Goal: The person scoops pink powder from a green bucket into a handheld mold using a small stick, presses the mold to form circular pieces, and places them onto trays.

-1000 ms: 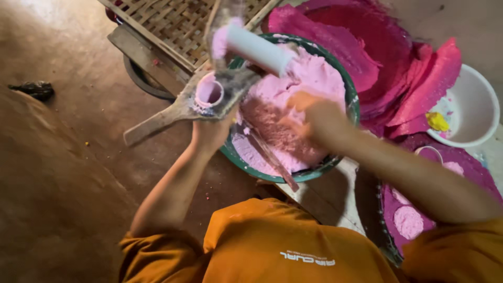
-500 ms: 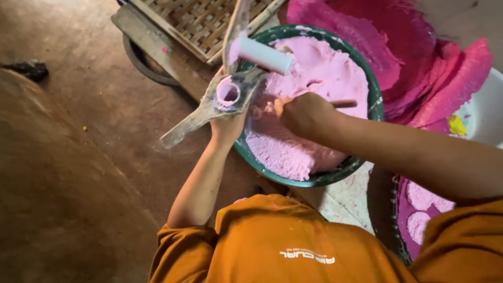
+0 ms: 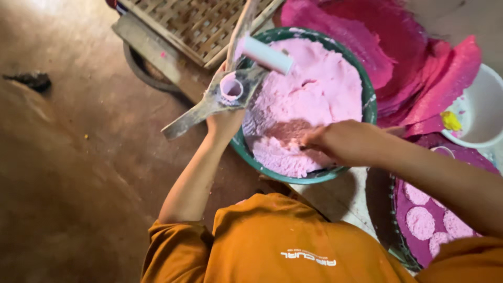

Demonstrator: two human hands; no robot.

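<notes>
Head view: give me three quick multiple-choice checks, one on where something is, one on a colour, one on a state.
1. Where is the left hand?
A. in the white bowl
B. at the basin rim, holding the wooden press
C. on the floor

2. What colour is the paste?
A. pink
B. yellow
C. white

3. The basin is:
A. empty
B. tipped over
C. nearly full

B: it grips the press beside the rim.
A: the mass is pale pink.
C: paste reaches almost to the rim.

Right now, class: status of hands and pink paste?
Left hand gripping ring mould tool. Right hand scooping pink paste in green basin. Nothing obstructing.
</notes>
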